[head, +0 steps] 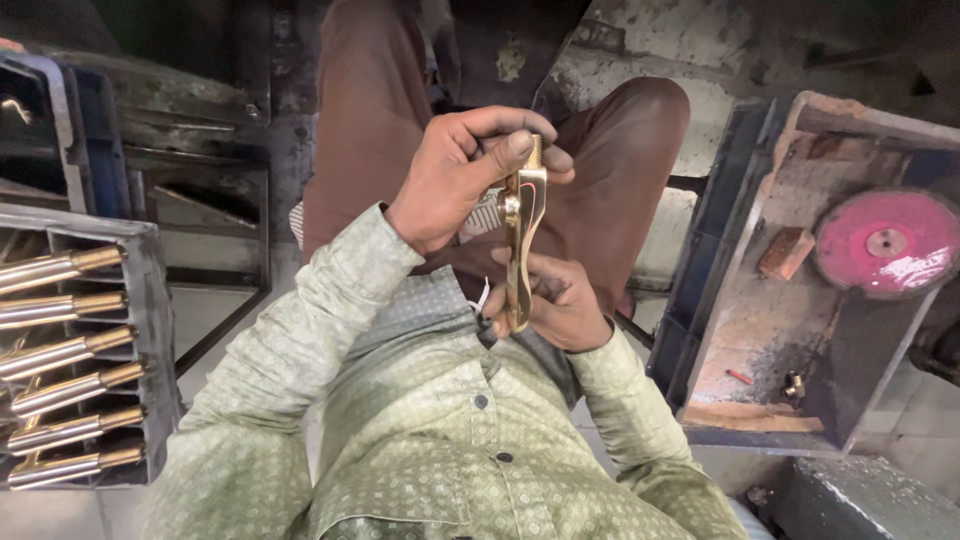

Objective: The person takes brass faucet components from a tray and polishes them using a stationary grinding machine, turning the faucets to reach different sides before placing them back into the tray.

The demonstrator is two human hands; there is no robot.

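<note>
Holding a shiny brass fitting [521, 235] upright, left hand [455, 175] is gripping its top while right hand [556, 305] is clamping its bottom end.

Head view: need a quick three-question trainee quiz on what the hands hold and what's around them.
1. True or false: only one hand touches the brass piece.
2. Which hand grips its upper end? A: left hand. B: right hand.
3. Fill in: the pink disc lies in the metal tray on the person's ____ side.

Key: 1 false, both hands hold it; 2 A; 3 right.
</note>
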